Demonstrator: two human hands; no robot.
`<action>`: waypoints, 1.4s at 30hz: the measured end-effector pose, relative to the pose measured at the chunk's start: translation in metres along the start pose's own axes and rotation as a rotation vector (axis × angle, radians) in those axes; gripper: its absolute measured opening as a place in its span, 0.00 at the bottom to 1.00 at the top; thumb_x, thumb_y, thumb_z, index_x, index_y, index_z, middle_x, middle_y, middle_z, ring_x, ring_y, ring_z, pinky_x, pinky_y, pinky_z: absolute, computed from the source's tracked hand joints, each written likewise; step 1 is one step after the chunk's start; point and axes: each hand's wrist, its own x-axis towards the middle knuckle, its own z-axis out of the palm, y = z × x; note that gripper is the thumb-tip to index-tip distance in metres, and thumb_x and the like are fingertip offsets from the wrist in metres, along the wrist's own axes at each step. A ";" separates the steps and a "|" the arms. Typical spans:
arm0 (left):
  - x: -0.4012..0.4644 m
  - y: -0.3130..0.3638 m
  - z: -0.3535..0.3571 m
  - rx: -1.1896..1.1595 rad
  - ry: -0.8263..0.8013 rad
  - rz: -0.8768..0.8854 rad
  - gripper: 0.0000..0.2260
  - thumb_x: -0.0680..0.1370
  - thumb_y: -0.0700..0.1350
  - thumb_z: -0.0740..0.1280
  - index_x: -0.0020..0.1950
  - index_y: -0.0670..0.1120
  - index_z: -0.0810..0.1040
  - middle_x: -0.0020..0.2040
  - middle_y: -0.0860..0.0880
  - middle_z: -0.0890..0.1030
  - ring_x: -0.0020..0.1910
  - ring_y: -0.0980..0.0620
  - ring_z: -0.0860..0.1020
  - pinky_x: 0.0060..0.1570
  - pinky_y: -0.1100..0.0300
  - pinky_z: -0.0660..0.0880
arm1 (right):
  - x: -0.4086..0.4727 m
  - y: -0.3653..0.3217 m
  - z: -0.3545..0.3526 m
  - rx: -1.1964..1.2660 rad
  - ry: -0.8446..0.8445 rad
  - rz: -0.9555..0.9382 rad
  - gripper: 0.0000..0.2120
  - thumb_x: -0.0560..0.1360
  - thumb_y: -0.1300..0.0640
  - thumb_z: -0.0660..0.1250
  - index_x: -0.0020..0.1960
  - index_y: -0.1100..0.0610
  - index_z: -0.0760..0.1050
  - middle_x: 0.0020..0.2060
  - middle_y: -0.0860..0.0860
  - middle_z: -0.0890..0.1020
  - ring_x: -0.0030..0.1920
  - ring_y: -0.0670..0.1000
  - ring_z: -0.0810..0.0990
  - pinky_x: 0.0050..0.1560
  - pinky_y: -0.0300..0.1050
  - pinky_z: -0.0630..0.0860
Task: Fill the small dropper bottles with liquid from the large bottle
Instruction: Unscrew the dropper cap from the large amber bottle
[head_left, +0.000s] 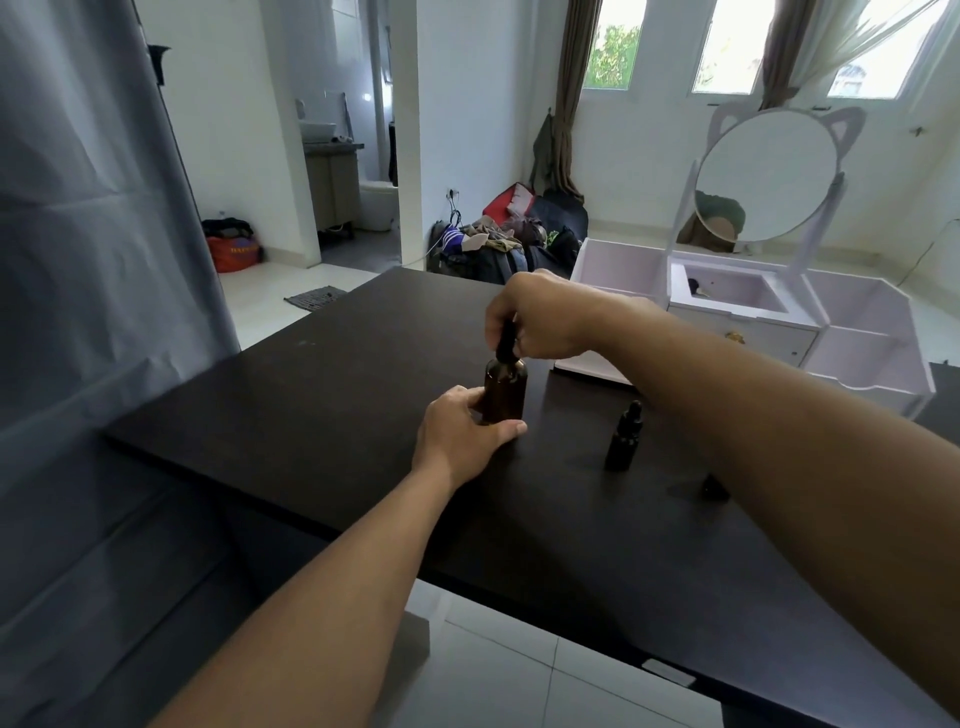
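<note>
Now the dropper cap (505, 340) is pinched between the curled fingers of the right hand (540, 317), right at the top of the big bottle (505, 392). Whether the cap is being unscrewed or screwed back down cannot be told from a single look. Lower down, the bottle's base is gripped by the left hand (465, 434), thumb wrapped across the front, fingers hidden round the far side, so the amber glass is pinned upright on the table (311, 415).

Off to the right, a small bottle (625, 436) is seen standing alone, well apart from the big one, its own dropper top apparently on. Another dark object (714, 488) is glimpsed just beyond the right forearm; it is too hidden to be named with any confidence. A white organiser (872, 343) with a round mirror (766, 174) is set at the table's far right.

The step in hand is judged to be work on the big bottle's cap, most likely the start of a draw. If so, the dropper must be lifted straight out, kept vertical so nothing is lost, and the small bottle must be opened before anything can be delivered into it. A drip over the dark table is the risk to be watched.
</note>
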 end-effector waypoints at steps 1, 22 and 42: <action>0.000 0.000 0.000 0.002 -0.004 -0.001 0.16 0.67 0.56 0.77 0.51 0.51 0.83 0.44 0.54 0.77 0.42 0.55 0.75 0.42 0.61 0.70 | 0.000 0.000 0.000 0.026 -0.007 0.005 0.14 0.70 0.71 0.65 0.49 0.58 0.83 0.44 0.50 0.84 0.48 0.49 0.81 0.49 0.39 0.76; -0.004 0.001 -0.002 -0.054 -0.037 -0.044 0.16 0.67 0.57 0.77 0.51 0.52 0.83 0.44 0.56 0.83 0.45 0.57 0.80 0.50 0.53 0.79 | -0.006 -0.001 0.010 0.079 0.191 0.113 0.10 0.75 0.51 0.70 0.50 0.57 0.81 0.40 0.50 0.81 0.41 0.49 0.79 0.37 0.33 0.69; -0.007 0.002 -0.005 -0.034 -0.034 -0.024 0.12 0.68 0.58 0.76 0.46 0.54 0.82 0.43 0.56 0.83 0.44 0.56 0.80 0.46 0.58 0.77 | -0.009 -0.002 0.017 0.104 0.190 0.086 0.11 0.73 0.66 0.68 0.54 0.57 0.81 0.45 0.50 0.81 0.43 0.48 0.79 0.43 0.35 0.74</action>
